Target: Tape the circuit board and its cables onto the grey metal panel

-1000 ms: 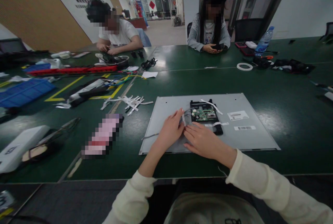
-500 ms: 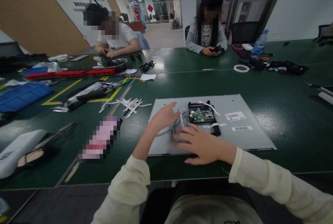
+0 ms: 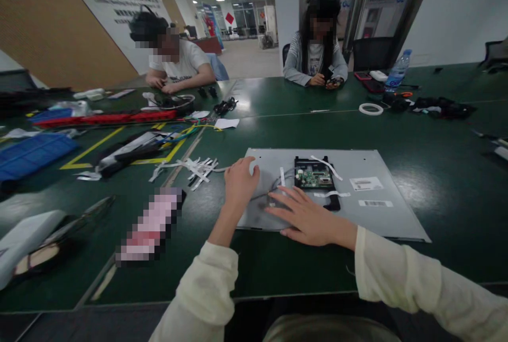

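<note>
The green table (image 3: 262, 130) spans the frame. The grey panel (image 3: 357, 164) lies flat on it, lower centre. Over the panel's lower middle, the right hand (image 3: 311, 217) has fingers spread; at its left edge, the left hand (image 3: 240, 183) curves loosely, thumb and fingertips parted. Near the panel's centre sits a green circuit board (image 3: 313, 179).

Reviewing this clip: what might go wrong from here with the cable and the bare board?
The cable runs towards the board between the hands, so the right hand might snag it and perhaps tug on the board.

The board faces up, uncovered, near the right hand; a stray finger might knock its parts.

The pile of strips lies near the left hand, which might drag one onto the panel.
</note>
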Available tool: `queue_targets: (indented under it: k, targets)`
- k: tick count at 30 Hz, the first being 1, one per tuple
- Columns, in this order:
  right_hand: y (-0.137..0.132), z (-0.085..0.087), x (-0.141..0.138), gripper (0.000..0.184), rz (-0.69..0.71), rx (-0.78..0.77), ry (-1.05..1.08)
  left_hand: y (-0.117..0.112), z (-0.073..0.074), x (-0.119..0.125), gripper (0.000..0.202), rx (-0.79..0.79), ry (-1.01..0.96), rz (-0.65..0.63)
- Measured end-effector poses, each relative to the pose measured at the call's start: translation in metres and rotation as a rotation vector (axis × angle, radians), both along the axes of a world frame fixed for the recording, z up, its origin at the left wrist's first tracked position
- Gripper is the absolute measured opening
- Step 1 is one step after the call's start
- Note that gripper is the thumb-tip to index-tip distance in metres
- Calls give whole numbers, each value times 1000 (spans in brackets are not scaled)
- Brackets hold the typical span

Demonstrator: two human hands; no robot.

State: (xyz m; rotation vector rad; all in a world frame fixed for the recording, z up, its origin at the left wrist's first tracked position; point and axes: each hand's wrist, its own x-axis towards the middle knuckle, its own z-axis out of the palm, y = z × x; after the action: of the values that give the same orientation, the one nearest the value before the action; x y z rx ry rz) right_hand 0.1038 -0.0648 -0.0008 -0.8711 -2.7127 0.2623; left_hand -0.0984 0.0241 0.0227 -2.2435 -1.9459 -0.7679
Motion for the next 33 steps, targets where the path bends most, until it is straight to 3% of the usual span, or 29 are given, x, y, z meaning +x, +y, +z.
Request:
queue_targets:
  k: [8,20,33]
  targets:
    - [36,-15,19,56,-308,59,-15,0,-4,1,26,-66,-2,-41]
    - [87,-40,100,53,-849,172,-88,1,-11,5,22,-236,19,-160]
    - [115,-66,185,50,-1169,285,-113,-2,-9,6,22,-270,34,-171]
